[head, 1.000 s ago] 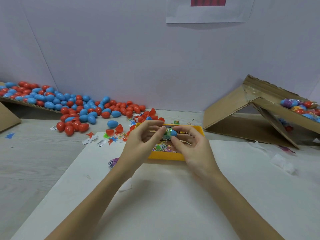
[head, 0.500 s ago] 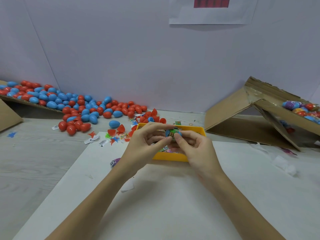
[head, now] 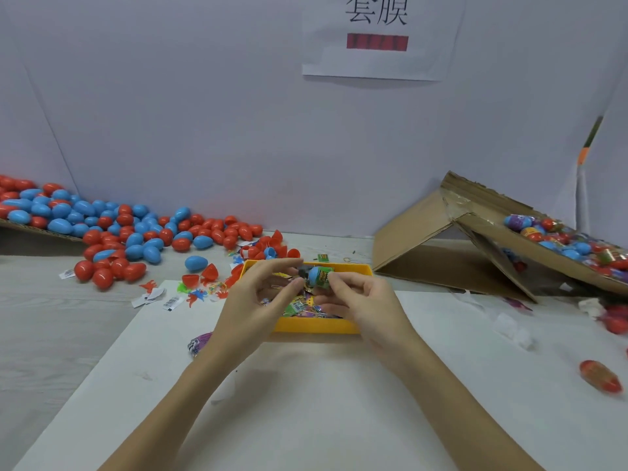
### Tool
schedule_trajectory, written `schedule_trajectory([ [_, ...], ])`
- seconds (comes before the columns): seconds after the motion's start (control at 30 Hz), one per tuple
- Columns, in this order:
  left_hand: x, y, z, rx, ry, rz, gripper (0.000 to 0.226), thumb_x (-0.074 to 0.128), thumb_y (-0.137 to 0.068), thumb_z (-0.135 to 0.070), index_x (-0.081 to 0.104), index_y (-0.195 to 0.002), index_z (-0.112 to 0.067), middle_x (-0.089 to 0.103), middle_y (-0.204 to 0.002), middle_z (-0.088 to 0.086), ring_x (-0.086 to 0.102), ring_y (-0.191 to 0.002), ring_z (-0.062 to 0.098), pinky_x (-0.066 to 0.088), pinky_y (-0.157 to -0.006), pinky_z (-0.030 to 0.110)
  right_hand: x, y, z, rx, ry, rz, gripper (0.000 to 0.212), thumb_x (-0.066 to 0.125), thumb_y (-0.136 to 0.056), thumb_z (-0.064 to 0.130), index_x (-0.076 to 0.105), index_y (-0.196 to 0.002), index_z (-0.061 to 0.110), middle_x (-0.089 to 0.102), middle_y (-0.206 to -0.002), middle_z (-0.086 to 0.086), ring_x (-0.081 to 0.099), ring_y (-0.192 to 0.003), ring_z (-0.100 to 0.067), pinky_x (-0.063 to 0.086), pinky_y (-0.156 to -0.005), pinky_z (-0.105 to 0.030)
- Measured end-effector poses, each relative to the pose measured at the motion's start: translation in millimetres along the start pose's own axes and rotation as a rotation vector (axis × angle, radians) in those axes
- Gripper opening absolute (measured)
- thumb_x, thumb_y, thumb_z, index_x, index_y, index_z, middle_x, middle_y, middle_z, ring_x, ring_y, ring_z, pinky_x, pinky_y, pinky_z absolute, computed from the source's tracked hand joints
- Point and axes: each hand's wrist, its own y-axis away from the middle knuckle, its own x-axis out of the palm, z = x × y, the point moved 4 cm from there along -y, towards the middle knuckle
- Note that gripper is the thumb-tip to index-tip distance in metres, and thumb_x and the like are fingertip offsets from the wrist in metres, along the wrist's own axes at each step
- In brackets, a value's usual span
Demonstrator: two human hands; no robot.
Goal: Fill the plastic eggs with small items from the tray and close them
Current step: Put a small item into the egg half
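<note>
Since the earlier frame, the left hand is drawn slightly aside, fingers loosely curled, holding nothing. Head view: a blue egg in green wrap is pinched by the right hand above the yellow tray. Slippage from this light fingertip pinch is risked.

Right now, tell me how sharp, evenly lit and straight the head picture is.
Head view: soft, even light, only faint shadows under the forearms; the blue egg in the right hand is slightly blurred, its wrap print unreadable; wide-angle bending curves the wall seam at left; mild glare spots on the loose red eggs.
</note>
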Motion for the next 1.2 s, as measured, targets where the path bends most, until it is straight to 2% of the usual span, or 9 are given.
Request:
schedule_trajectory([
  [0.13,-9.0,-3.2,5.7,-0.076,-0.115,-0.105,0.012,0.067,-0.096,-0.026,0.071,-0.105,-0.032,0.07,-0.103,-0.011,0.067,-0.093,0.006,0.057,-0.076,0.019,-47.7,-37.4,57.7,0.023,-0.63,-0.061,0.033,0.052,-0.106,0.012,0.059,-0.131,-0.008,0.076,-0.103,-0.021,0.077,-0.083,-0.022,0.061,-0.069,-0.025],
  [0.23,-12.2,-4.1,10.0,-0.087,-0.214,-0.106,0.009,0.071,-0.095,-0.022,0.073,-0.1,-0.029,0.069,-0.101,-0.011,0.064,-0.092,0.002,0.057,-0.075,0.02,-82.5,-59.2,96.7,-0.082,-0.892,-0.145,0.048,0.04,-0.111,0.023,0.034,-0.153,0.001,0.072,-0.11,-0.03,0.077,-0.091,-0.032,0.064,-0.072,-0.035],
  [0.3,-13.0,-4.0,13.4,-0.057,-0.341,-0.059,0.012,0.076,-0.091,-0.019,0.075,-0.101,-0.024,0.068,-0.104,-0.008,0.062,-0.094,0.006,0.056,-0.08,0.024,-84.3,-64.7,88.6,-0.019,-0.847,-0.144,0.05,0.034,-0.112,0.026,0.026,-0.157,0.006,0.07,-0.115,-0.033,0.074,-0.1,-0.035,0.064,-0.074,-0.038],
  [0.43,-11.0,-4.1,16.9,0.031,-0.592,0.036,0.026,0.082,-0.085,-0.023,0.076,-0.11,-0.016,0.063,-0.114,0.0,0.051,-0.111,0.018,0.043,-0.091,0.027,-59.8,-56.5,34.3,0.12,-0.473,-0.023,0.036,0.045,-0.108,0.016,0.055,-0.135,-0.005,0.073,-0.117,-0.024,0.077,-0.098,-0.029,0.064,-0.077,-0.033],
  [0.67,-15.4,-8.9,27.9,-0.002,-0.634,0.014,0.033,0.076,-0.089,-0.041,0.072,-0.117,-0.024,0.056,-0.117,-0.006,0.043,-0.114,0.013,0.041,-0.092,0.026,-28.2,-45.7,-18.2,0.031,-0.028,-0.02,0.027,0.047,-0.108,0.009,0.072,-0.114,0.001,0.077,-0.1,-0.018,0.076,-0.089,-0.022,0.06,-0.071,-0.024],
  [0.77,-23.9,-39.3,48.2,-0.124,-0.619,-0.068,0.028,0.065,-0.097,-0.044,0.07,-0.116,-0.024,0.057,-0.118,-0.004,0.045,-0.115,0.013,0.036,-0.089,0.026,-30.6,-46.6,-19.5,0.009,-0.015,-0.034,0.027,0.046,-0.107,0.007,0.073,-0.111,0.004,0.078,-0.092,-0.013,0.076,-0.084,-0.02,0.06,-0.069,-0.023],
  [0.87,-36.2,-82.8,73.2,-0.22,-0.722,-0.093,0.032,0.056,-0.103,-0.039,0.068,-0.122,-0.016,0.059,-0.124,0.006,0.047,-0.117,0.02,0.044,-0.096,0.035,-30.9,-47.1,-20.4,0.005,-0.021,-0.043,0.028,0.046,-0.108,0.007,0.074,-0.109,0.005,0.077,-0.09,-0.012,0.075,-0.083,-0.02,0.06,-0.071,-0.025],
  [1.03,-50.8,-129.9,114.6,-0.356,-1.042,0.107,0.043,0.039,-0.109,-0.037,0.062,-0.137,-0.014,0.053,-0.143,0.017,0.046,-0.133,0.034,0.037,-0.112,0.049,-32.9,-46.3,-20.8,-0.011,-0.044,-0.059,0.028,0.046,-0.108,0.005,0.074,-0.108,0.004,0.077,-0.088,-0.012,0.074,-0.082,-0.02,0.058,-0.074,-0.028],
  [1.2,-50.7,-140.2,127.5,-0.391,-0.955,0.121,0.042,0.034,-0.112,-0.027,0.067,-0.123,-0.003,0.059,-0.133,0.02,0.054,-0.123,0.034,0.041,-0.106,0.046,-33.1,-47.6,-21.4,-0.004,-0.072,-0.058,0.028,0.046,-0.108,0.005,0.073,-0.108,0.004,0.076,-0.088,-0.012,0.073,-0.081,-0.018,0.058,-0.078,-0.03],
])
